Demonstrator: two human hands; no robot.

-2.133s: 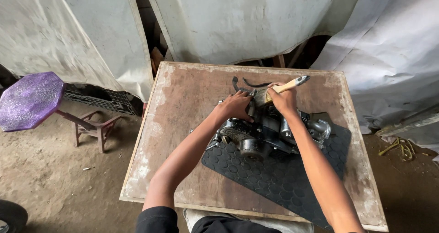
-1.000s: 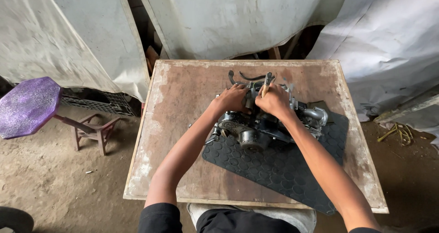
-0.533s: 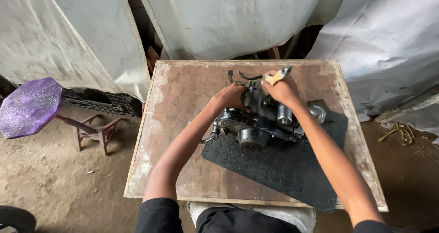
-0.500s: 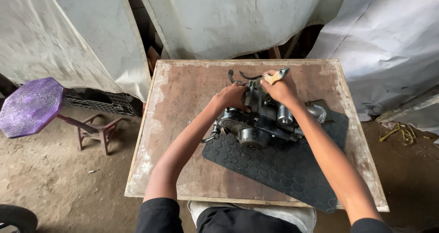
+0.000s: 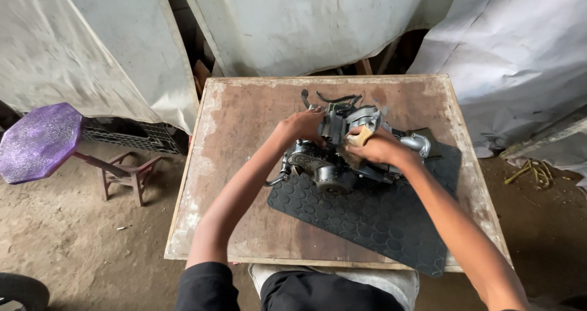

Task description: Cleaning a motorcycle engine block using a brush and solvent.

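A grey metal engine block (image 5: 333,164) with dark cables at its back lies on a black studded rubber mat (image 5: 373,219), which rests on a worn wooden table (image 5: 238,146). My left hand (image 5: 301,126) presses against the engine's upper left side. My right hand (image 5: 374,147) is closed around the pale wooden handle of a tool (image 5: 359,135), held down on top of the engine. The tool's working end is hidden behind my hand and the engine.
A purple octagonal stool (image 5: 38,141) stands on the dirt floor at the left, with a dark crate (image 5: 128,139) behind it. White tarpaulins (image 5: 306,24) hang behind the table and at the right. Yellow cord (image 5: 533,170) lies on the ground at the right.
My right hand has come down with the wooden-handled tool from the engine's far top edge onto the top of the engine. My left hand stays on the engine's left side.
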